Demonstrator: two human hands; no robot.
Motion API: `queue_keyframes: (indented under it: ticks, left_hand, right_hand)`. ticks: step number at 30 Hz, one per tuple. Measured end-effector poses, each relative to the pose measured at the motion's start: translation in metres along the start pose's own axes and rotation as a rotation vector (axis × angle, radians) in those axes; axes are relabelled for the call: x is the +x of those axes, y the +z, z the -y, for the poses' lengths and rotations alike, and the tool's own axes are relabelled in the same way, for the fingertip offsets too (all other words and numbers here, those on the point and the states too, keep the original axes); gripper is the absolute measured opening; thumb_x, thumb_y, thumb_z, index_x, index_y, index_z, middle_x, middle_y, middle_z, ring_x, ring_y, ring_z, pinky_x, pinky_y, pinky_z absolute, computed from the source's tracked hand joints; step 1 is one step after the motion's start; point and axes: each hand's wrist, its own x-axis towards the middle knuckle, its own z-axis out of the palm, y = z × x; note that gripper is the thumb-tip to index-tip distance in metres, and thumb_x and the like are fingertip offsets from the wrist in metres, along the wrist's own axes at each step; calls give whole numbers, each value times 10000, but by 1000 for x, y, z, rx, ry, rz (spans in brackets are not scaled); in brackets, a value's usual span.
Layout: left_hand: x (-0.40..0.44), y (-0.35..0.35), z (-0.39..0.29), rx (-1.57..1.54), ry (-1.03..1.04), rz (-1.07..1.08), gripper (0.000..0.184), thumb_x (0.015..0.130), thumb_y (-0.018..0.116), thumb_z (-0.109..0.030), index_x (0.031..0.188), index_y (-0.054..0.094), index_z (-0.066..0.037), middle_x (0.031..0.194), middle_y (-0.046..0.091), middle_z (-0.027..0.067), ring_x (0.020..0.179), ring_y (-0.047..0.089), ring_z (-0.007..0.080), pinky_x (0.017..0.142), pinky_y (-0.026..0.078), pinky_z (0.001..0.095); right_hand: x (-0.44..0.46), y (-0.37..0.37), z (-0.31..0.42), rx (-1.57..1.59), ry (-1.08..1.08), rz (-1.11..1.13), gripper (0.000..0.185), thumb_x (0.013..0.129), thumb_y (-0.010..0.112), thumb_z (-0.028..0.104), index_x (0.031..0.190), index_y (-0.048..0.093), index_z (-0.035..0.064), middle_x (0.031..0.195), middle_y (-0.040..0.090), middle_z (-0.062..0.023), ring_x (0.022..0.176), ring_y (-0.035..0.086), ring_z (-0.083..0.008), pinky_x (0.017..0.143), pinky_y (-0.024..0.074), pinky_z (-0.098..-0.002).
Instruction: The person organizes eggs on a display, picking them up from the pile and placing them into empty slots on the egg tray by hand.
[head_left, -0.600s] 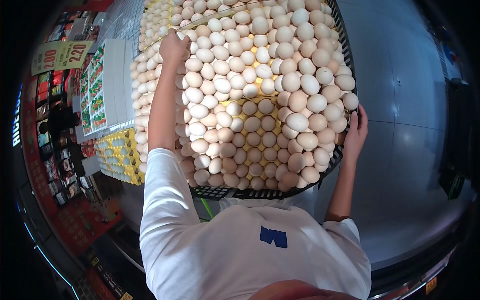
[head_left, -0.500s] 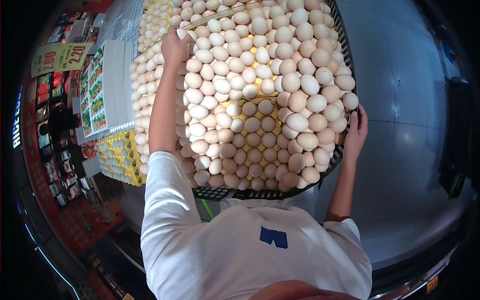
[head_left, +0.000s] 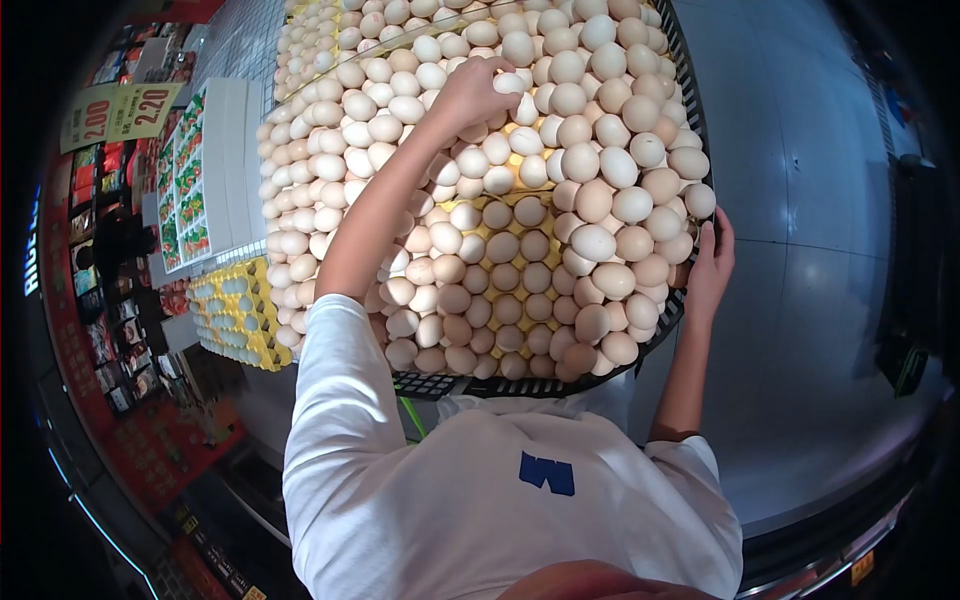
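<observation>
My left hand reaches over the middle of a large heap of eggs, white to light brown. Its fingers are closed on a pale egg; part of the egg shows beyond the fingertips. Below my left forearm, yellow egg trays show between the eggs, with eggs sitting in their hollows. At the right side, my right hand rests against the black slatted rim of the display, its fingers stretched upward and the thumb a little apart. No egg shows in it.
Stacked yellow trays of eggs stand at the left. Beyond them are a white box with printed pictures, price signs and shelves of packaged goods. Grey floor lies to the right.
My left hand has moved to the right across the heap, from its upper left to its middle, and an egg shows in its fingers. The right hand has stayed in place.
</observation>
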Motion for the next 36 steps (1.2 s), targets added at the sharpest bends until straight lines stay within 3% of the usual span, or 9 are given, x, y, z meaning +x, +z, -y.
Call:
queue_keyframes:
  ticks: [4, 6, 12, 13, 15, 24, 36]
  left_hand:
    - [7, 5, -7, 15, 45, -5, 520, 649, 714, -321, 1049, 614, -5, 935, 662, 174, 869, 645, 289, 785, 512, 364]
    - [7, 2, -18, 6, -74, 32, 529, 657, 710, -323, 1052, 587, 8, 935, 660, 178, 867, 643, 288, 785, 510, 366]
    - [11, 7, -18, -84, -168, -19, 555, 660, 737, -344, 1050, 568, 13, 881, 647, 138, 837, 635, 266, 758, 507, 366]
    - [12, 10, -15, -83, -168, -19, 555, 660, 737, -344, 1050, 568, 13, 881, 647, 138, 837, 635, 266, 758, 507, 366]
    - [11, 12, -13, -53, -130, -61, 573, 679, 768, -386, 1053, 569, 1, 878, 634, 91, 775, 617, 187, 702, 502, 311]
    - [1, 28, -15, -106, -60, -231, 506, 684, 778, -281, 1030, 554, 14, 879, 618, 102, 739, 601, 184, 696, 505, 313]
    - [1, 31, -11, -173, -86, -220, 530, 720, 778, -299, 1053, 529, 29, 904, 621, 102, 742, 597, 148, 685, 512, 279]
  right_hand:
    - [0, 0, -2, -13, -3, -1, 347, 963, 495, 162, 1258, 514, -19, 1193, 575, -127, 1077, 536, -182, 946, 407, -307]
    - [0, 0, 0, 7, 2, 2, 348, 963, 496, 164, 1258, 514, -19, 1194, 575, -128, 1079, 534, -182, 948, 406, -308]
    - [-1, 1, 2, 1, 5, -2, 353, 966, 492, 163, 1262, 506, -28, 1209, 567, -134, 1092, 529, -184, 955, 403, -308]
    - [-1, 1, 3, 2, 4, -1, 354, 967, 491, 163, 1263, 504, -30, 1211, 565, -135, 1094, 529, -185, 955, 404, -308]
    - [-2, 1, 3, 6, 3, 0, 355, 967, 490, 162, 1264, 503, -32, 1213, 564, -136, 1095, 529, -186, 956, 404, -308]
    - [-1, 1, 2, -9, -10, -1, 351, 966, 490, 163, 1263, 507, -23, 1195, 574, -134, 1088, 534, -184, 951, 406, -308]
    - [0, 0, -2, -12, -7, 0, 353, 969, 491, 172, 1266, 505, -18, 1186, 576, -127, 1053, 548, -179, 925, 424, -308]
